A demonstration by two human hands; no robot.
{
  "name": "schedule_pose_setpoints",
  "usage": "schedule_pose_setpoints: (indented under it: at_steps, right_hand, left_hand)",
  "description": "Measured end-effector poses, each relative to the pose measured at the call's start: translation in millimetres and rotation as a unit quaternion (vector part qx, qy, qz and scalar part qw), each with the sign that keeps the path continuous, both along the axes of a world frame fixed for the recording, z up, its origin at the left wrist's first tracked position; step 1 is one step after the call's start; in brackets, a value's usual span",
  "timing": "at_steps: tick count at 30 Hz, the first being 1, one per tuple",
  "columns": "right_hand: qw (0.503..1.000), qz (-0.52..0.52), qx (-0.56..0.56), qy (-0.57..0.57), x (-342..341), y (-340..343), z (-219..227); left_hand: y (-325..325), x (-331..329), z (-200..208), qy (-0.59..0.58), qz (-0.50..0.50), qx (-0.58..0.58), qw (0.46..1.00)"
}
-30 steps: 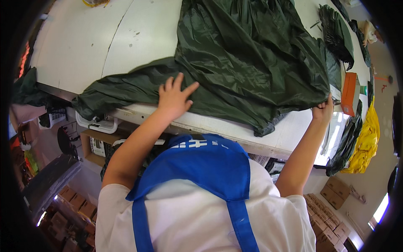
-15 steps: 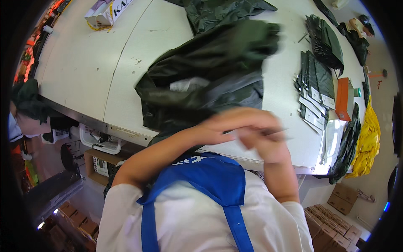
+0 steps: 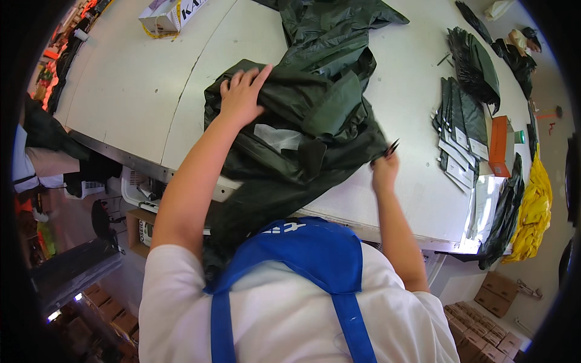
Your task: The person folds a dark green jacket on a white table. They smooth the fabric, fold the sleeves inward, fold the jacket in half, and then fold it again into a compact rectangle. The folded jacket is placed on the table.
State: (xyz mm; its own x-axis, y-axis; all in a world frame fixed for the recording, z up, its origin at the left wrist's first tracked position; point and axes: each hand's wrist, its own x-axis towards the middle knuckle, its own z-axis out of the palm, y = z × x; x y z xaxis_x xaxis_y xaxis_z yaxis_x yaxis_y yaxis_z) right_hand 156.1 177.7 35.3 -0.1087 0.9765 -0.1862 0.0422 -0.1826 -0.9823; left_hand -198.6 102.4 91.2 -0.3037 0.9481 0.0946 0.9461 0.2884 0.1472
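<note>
A dark green, thin waterproof-looking garment (image 3: pixel 284 103) lies bunched on the white table, with one end hanging over the near edge toward my apron. A pale patch of lining (image 3: pixel 278 137) shows in its folds. My left hand (image 3: pixel 242 100) rests on the garment's upper left part, palm down with fingers spread. At its right side, my right hand (image 3: pixel 385 172) is closed around small dark thread snips (image 3: pixel 393 147), their two pointed tips sticking up past the fingers. The right hand is against the garment's edge; whether it also pinches the cloth I cannot tell.
More dark green garment (image 3: pixel 327 30) spreads behind. To the right lie tagged folded green pieces (image 3: pixel 457 130), an orange box (image 3: pixel 499 145) and yellow cloth (image 3: pixel 532 212). A white box (image 3: pixel 172 15) sits far left. Another person's arm (image 3: pixel 51 163) shows at the left edge.
My hands, close together before my chest, have parted: the left onto the garment, the right to its right edge. The garment, blurred and lifted before, now lies lower and more spread out.
</note>
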Motion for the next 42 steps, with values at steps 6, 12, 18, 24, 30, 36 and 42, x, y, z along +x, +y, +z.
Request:
schedule_pose_setpoints:
  at_steps: [6,12,18,24,30,36,42]
  right_hand:
    - [0.758,-0.089,0.543,-0.35,52.6,155.2,148.1]
    - [0.616,-0.148,0.675,-0.377,181.3,184.9,249.0]
    - [0.721,0.085,0.286,-0.625,335.8,137.7,99.2]
    - [0.747,0.007,0.098,-0.658,333.6,88.8,91.5]
    - [0.977,0.067,0.089,-0.181,39.4,55.1,123.0]
    - [0.972,0.187,-0.103,-0.099,-93.7,30.7,77.4]
    - [0.978,0.144,-0.148,0.029,-58.0,20.8,18.7]
  left_hand:
    - [6.5,-98.5,-10.1,-0.293,0.187,0.253,0.903]
    - [-82.2,-140.0,35.2,-0.62,0.235,0.471,0.582]
    - [-212.5,-144.4,-35.0,-0.634,0.384,0.226,0.632]
    - [-206.9,-78.0,-13.3,0.086,0.363,0.005,0.928]
    - [-62.1,45.1,-13.8,-0.339,0.127,-0.019,0.932]
    - [-68.1,155.5,30.5,-0.164,-0.189,-0.045,0.967]
    - [-58.7,148.5,19.5,-0.326,-0.163,0.21,0.907]
